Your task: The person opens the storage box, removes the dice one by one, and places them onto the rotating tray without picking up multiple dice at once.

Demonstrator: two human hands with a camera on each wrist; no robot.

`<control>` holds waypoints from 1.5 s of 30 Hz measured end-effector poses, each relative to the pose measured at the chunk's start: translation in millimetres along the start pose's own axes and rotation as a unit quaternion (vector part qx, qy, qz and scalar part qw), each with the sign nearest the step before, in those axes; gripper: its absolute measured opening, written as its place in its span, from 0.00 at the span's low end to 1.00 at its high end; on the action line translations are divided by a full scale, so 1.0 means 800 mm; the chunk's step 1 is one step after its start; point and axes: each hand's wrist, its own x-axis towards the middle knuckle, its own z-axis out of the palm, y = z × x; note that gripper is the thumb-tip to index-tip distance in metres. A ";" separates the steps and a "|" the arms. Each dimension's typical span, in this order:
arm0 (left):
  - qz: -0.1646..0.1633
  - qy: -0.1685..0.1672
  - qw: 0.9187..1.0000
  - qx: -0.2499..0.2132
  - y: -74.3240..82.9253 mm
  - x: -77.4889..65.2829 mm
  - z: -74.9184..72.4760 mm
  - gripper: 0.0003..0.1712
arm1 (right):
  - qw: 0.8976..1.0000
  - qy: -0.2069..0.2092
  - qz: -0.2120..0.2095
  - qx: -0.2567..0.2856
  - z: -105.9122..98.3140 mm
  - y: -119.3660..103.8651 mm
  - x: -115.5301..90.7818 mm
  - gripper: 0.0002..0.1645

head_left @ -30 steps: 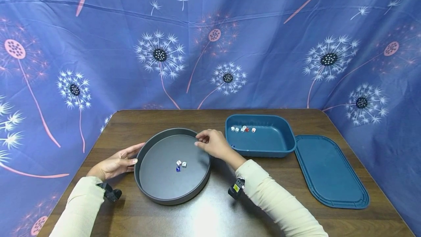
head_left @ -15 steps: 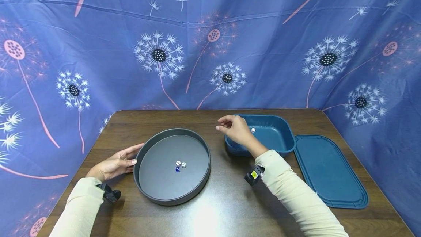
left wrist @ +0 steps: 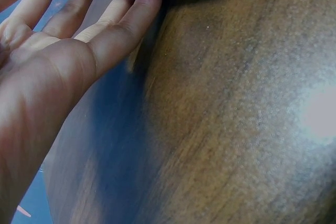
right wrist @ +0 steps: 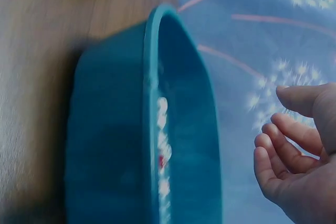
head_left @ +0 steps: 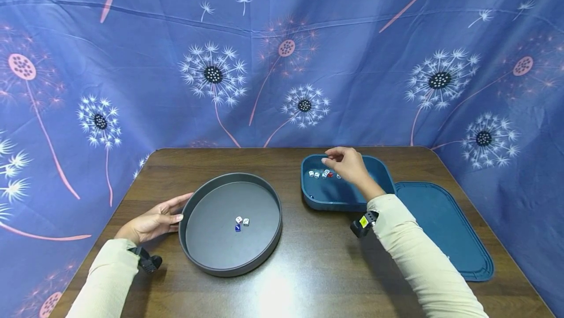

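Observation:
My left hand (head_left: 154, 219) touches the left side of a round dark grey pan (head_left: 275, 239), its thumb at the rim and its fingers stretched against the outer wall. Inside the pan lie two white dice, one a white die (head_left: 246, 222), and a blue die (head_left: 238, 228). Over the blue plastic bin (head_left: 382, 173) is my right hand (head_left: 351, 166), fingers loosely bent; the right wrist view has a gap between thumb and fingertips, with nothing held. Several white dice (head_left: 311, 174) and a red die (head_left: 330, 174) lie in the bin, partly behind the hand.
A flat blue lid (head_left: 445, 230) lies on the wooden table (head_left: 291, 279) right of the bin, partly covered by the right sleeve. A blue cloth (head_left: 352, 38) with dandelion prints hangs behind the table.
My right hand has moved right, from above the pan's right rim to over the bin. The left hand has stayed at the pan, and the dice in the pan lie as before.

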 end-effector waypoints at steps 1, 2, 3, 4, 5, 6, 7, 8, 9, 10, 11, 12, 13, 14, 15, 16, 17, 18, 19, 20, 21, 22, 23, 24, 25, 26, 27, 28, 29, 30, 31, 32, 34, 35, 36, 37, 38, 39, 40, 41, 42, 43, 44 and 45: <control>0.001 -0.001 1.000 0.000 0.000 0.000 0.000 0.38 | 1.000 0.002 0.008 -0.001 -0.002 0.005 0.001 0.21; 0.001 -0.001 1.000 -0.001 0.000 0.000 0.000 0.38 | 1.000 0.002 0.016 -0.001 -0.003 0.011 0.001 0.21; 0.002 -0.001 1.000 -0.002 0.000 0.000 0.000 0.38 | 1.000 0.004 0.024 0.000 -0.004 0.016 0.001 0.21; 0.002 -0.002 1.000 -0.004 0.000 0.000 0.000 0.38 | 1.000 0.004 0.029 0.000 -0.005 0.021 0.002 0.21; 0.003 -0.003 1.000 -0.004 -0.001 0.000 0.000 0.38 | 0.999 0.005 0.037 0.001 -0.006 0.025 0.002 0.22; 0.003 -0.003 1.000 -0.004 -0.001 0.000 0.000 0.38 | 0.999 0.005 0.043 0.002 -0.006 0.030 0.002 0.22; 0.004 -0.003 1.000 -0.004 -0.001 0.000 -0.001 0.38 | 0.999 0.008 0.049 0.000 -0.006 0.034 0.003 0.22; 0.004 -0.002 1.000 -0.004 -0.001 0.000 -0.001 0.38 | 0.998 0.008 0.054 -0.001 -0.006 0.039 0.003 0.22; 0.003 -0.001 1.000 -0.004 -0.001 0.000 -0.001 0.38 | 0.998 0.008 0.059 -0.001 -0.006 0.043 0.003 0.22; 0.002 0.000 1.000 -0.003 -0.002 0.000 -0.001 0.38 | 0.998 0.008 0.064 -0.002 -0.005 0.047 0.003 0.22; 0.002 0.002 1.000 -0.002 -0.002 -0.001 -0.001 0.38 | 0.998 0.008 0.070 -0.001 -0.005 0.051 0.003 0.22; 0.001 0.003 1.000 -0.001 -0.002 -0.001 -0.001 0.38 | 0.997 0.009 0.074 -0.001 -0.004 0.054 0.003 0.22; 0.000 0.004 1.000 -0.001 -0.001 -0.001 -0.001 0.38 | 0.997 0.010 0.079 -0.002 -0.003 0.058 0.003 0.23; -0.001 0.006 1.000 0.000 -0.001 -0.001 -0.001 0.38 | 0.996 0.009 0.084 -0.001 -0.001 0.062 0.003 0.23; -0.003 0.006 1.000 0.001 -0.001 -0.001 -0.001 0.38 | 0.996 0.009 0.089 -0.001 0.000 0.066 0.004 0.24; -0.003 0.005 1.000 0.001 -0.001 -0.001 -0.002 0.38 | 0.996 0.010 0.094 -0.001 0.002 0.069 0.004 0.24; -0.003 0.004 1.000 0.001 -0.001 -0.001 -0.002 0.38 | 0.995 0.011 0.101 -0.001 0.004 0.072 0.005 0.24; -0.002 0.003 1.000 0.001 0.000 -0.001 -0.002 0.38 | 0.994 0.012 0.107 -0.002 0.006 0.076 0.005 0.24; -0.002 0.002 1.000 -0.001 0.000 -0.001 -0.003 0.38 | 0.994 0.012 0.113 -0.001 0.008 0.079 0.006 0.24; -0.001 0.001 1.000 -0.003 0.000 0.000 -0.003 0.38 | 0.993 0.010 0.119 -0.001 0.009 0.082 0.006 0.24; 0.000 0.000 1.000 -0.004 0.000 0.000 -0.003 0.38 | 0.992 0.009 0.127 0.002 0.011 0.084 0.006 0.24; 0.002 -0.001 1.000 -0.006 0.000 0.000 -0.003 0.38 | 0.991 0.008 0.135 0.004 0.012 0.087 0.006 0.24; 0.002 -0.001 1.000 -0.007 0.001 0.001 -0.003 0.38 | 0.990 0.007 0.142 0.004 0.014 0.089 0.005 0.24; 0.002 -0.001 1.000 -0.007 0.001 0.001 -0.002 0.38 | 0.989 0.004 0.147 0.003 0.015 0.091 0.005 0.24; 0.002 0.000 1.000 -0.007 0.001 0.001 -0.002 0.38 | 0.988 0.001 0.153 0.004 0.016 0.092 0.005 0.23; 0.001 0.000 1.000 -0.006 0.000 0.001 -0.002 0.38 | 0.987 -0.002 0.158 0.002 0.017 0.093 0.005 0.23; 0.000 0.002 1.000 -0.006 0.000 0.001 -0.002 0.38 | 0.987 -0.004 0.162 0.001 0.019 0.095 0.005 0.23; 0.000 0.003 1.000 -0.005 0.000 0.001 -0.002 0.38 | 0.987 -0.007 0.162 -0.002 0.019 0.096 0.005 0.23; 0.000 0.004 1.000 -0.004 0.000 0.002 -0.003 0.38 | 0.987 -0.009 0.162 -0.004 0.021 0.097 0.005 0.23; 0.000 0.005 1.000 -0.004 -0.001 0.002 -0.003 0.38 | 0.987 -0.011 0.161 -0.006 0.021 0.098 0.005 0.23; 0.000 0.005 1.000 -0.006 -0.001 0.002 -0.003 0.38 | 0.987 -0.012 0.162 -0.009 0.022 0.099 0.005 0.22; 0.000 0.005 1.000 -0.007 -0.001 0.002 -0.003 0.38 | 0.987 -0.012 0.160 -0.013 0.023 0.101 0.005 0.22; 0.002 0.003 1.000 -0.008 -0.002 0.002 -0.003 0.38 | 0.987 -0.012 0.159 -0.018 0.024 0.103 0.005 0.21; 0.003 0.002 1.000 -0.009 -0.001 0.002 -0.003 0.38 | 0.987 -0.009 0.159 -0.021 0.025 0.104 0.005 0.21; 0.004 0.001 1.000 -0.010 -0.001 0.002 -0.003 0.38 | 0.987 -0.006 0.160 -0.024 0.025 0.105 0.005 0.20; 0.004 0.000 1.000 -0.008 -0.001 0.002 -0.003 0.38 | 0.987 -0.004 0.160 -0.027 0.026 0.106 0.005 0.20; 0.004 -0.001 1.000 -0.007 -0.001 0.002 -0.002 0.38 | 0.987 -0.002 0.160 -0.028 0.026 0.106 0.005 0.20; 0.005 -0.002 1.000 -0.008 -0.001 0.002 -0.002 0.38 | 0.987 0.000 0.159 -0.030 0.027 0.107 0.005 0.19; 0.006 -0.003 1.000 -0.007 0.000 0.002 -0.002 0.38 | 0.987 0.002 0.160 -0.032 0.027 0.107 0.005 0.19; 0.006 -0.004 1.000 -0.007 0.000 0.001 -0.002 0.38 | 0.986 0.003 0.160 -0.034 0.027 0.107 0.006 0.19; 0.006 -0.003 1.000 -0.006 0.000 0.001 -0.002 0.38 | 0.986 0.001 0.163 -0.033 0.028 0.108 0.006 0.19; 0.006 -0.002 1.000 -0.006 -0.001 0.001 -0.002 0.38 | 0.986 -0.003 0.164 -0.035 0.028 0.107 0.007 0.19; 0.006 -0.002 1.000 -0.008 -0.001 0.001 -0.003 0.38 | 0.985 -0.008 0.166 -0.036 0.028 0.107 0.007 0.20; 0.006 0.000 1.000 -0.007 -0.001 0.001 -0.003 0.38 | 0.985 -0.013 0.168 -0.037 0.028 0.107 0.008 0.20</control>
